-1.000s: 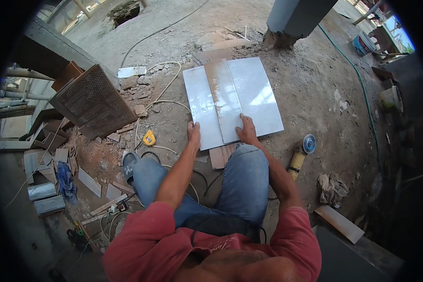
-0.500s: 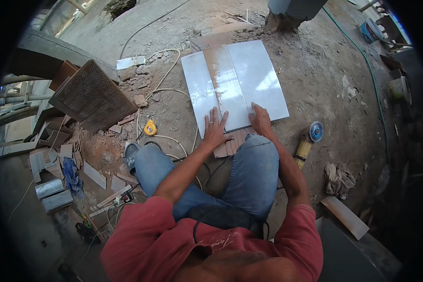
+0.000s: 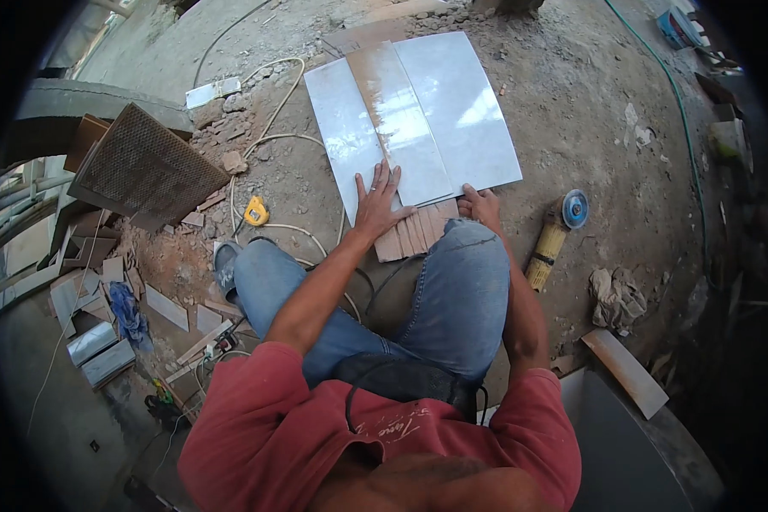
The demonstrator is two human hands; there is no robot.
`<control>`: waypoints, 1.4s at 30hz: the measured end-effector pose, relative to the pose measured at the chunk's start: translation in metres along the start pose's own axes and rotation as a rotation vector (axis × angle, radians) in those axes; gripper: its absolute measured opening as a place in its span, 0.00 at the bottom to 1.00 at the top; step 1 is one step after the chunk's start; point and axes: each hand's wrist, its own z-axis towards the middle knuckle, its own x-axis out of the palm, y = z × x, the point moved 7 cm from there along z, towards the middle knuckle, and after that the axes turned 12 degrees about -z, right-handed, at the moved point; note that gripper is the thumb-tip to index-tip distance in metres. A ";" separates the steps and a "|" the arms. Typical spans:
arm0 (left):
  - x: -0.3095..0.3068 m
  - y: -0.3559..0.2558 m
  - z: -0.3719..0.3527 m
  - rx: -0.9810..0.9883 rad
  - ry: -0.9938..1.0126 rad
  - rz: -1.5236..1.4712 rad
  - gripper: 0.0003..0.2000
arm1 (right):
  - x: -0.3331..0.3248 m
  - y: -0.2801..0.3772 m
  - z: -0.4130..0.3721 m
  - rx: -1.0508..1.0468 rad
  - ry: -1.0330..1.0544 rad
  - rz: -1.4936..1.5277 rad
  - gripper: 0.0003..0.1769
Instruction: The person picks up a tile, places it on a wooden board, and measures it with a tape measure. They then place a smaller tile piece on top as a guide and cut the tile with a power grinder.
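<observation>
Left hand (image 3: 375, 205) is laid flat, grip open, on the glossy tile (image 3: 405, 119); right hand (image 3: 483, 205), grip can't be told. Angle grinder (image 3: 557, 232) is parked nearby.

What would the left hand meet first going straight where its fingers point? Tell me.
Probably the narrow tile strip: the left hand lies flat on the left tile, fingertips at the strip's edge. Height there is hard to judge.

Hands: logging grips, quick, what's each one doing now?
Left hand: open, flat on the tiles.
Right hand: at the tiles' near edge; grip cannot be told.
</observation>
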 end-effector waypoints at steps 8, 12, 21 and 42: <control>-0.001 -0.005 0.000 0.059 -0.064 0.037 0.40 | -0.004 0.032 -0.036 -0.446 -0.266 -0.546 0.14; -0.003 -0.008 0.000 0.066 -0.092 0.064 0.40 | 0.016 0.047 -0.057 -0.865 -0.273 -0.615 0.12; -0.002 -0.010 -0.007 0.117 -0.120 0.015 0.40 | 0.017 0.028 -0.041 -0.551 -0.208 -0.491 0.11; -0.034 -0.007 -0.013 -0.075 -0.145 0.084 0.39 | -0.013 0.016 -0.027 -0.483 -0.402 -0.198 0.19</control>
